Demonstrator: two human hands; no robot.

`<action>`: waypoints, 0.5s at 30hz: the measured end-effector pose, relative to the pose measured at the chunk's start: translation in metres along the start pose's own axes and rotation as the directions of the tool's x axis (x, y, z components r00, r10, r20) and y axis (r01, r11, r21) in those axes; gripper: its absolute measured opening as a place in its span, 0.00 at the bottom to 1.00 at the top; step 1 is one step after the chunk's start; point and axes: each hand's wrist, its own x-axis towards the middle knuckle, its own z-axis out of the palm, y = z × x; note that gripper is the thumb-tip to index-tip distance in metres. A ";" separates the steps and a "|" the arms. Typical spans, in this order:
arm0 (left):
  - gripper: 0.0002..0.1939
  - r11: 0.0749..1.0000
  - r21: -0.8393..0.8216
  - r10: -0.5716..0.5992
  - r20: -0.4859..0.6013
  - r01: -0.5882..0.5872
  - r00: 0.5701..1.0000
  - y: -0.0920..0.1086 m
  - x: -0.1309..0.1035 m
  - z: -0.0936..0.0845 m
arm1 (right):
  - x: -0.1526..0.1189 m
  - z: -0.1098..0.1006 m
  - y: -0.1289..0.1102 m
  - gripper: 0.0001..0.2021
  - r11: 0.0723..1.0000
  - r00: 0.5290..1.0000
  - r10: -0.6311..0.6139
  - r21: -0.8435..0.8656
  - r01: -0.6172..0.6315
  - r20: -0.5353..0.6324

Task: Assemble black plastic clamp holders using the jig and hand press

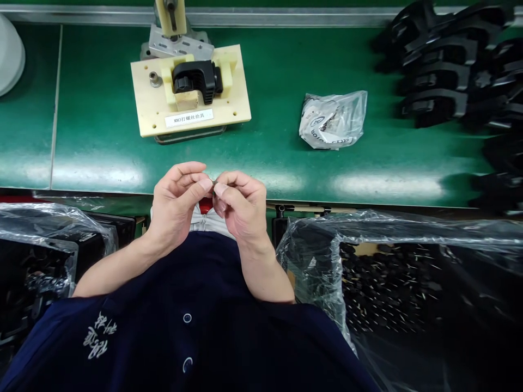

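Observation:
My left hand (176, 204) and my right hand (244, 207) meet in front of my body, close to the table's front edge. Thumb and fingers of each are pinched together at one spot, around something tiny and dark that I cannot make out. Beyond them stands a cream-coloured fixture (153, 121) with a printed label. A black plastic clamp-like part (200, 76) sits in its nest. To the right lies a clear plastic bag (333, 120) with small metal pieces inside, apart from both hands.
Black curved parts (439, 76) lie in rows on the green table (269, 65) at the right. Below the edge, a plastic-lined bin (339, 272) holds many small black pieces with metal pins. Another lined bin (75, 261) stands at the left. A white round object (8, 54) is at far left.

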 end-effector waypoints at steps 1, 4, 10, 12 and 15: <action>0.13 1.000 0.015 0.012 -0.003 -0.012 1.000 0.000 0.000 -0.001 | 0.000 -0.001 -0.001 0.07 0.999 1.000 -0.019 -0.042 0.019 0.012; 0.13 0.997 0.054 0.053 -0.004 -0.053 0.999 0.000 0.001 -0.003 | 0.001 -0.002 -0.007 0.07 0.975 0.993 -0.109 -0.191 0.115 0.044; 0.12 0.974 0.127 0.189 -0.003 -0.187 0.982 -0.004 0.004 -0.005 | 0.001 -0.001 -0.016 0.06 0.841 0.966 -0.237 -0.477 0.256 0.101; 0.12 0.952 0.167 0.263 -0.010 -0.258 0.965 -0.005 0.004 -0.004 | 0.001 0.000 -0.016 0.06 0.794 0.950 -0.285 -0.523 0.309 0.129; 0.12 0.920 0.207 0.343 -0.009 -0.333 0.939 -0.005 0.007 -0.003 | 0.007 -0.001 -0.016 0.05 0.728 0.917 -0.354 -0.563 0.392 0.181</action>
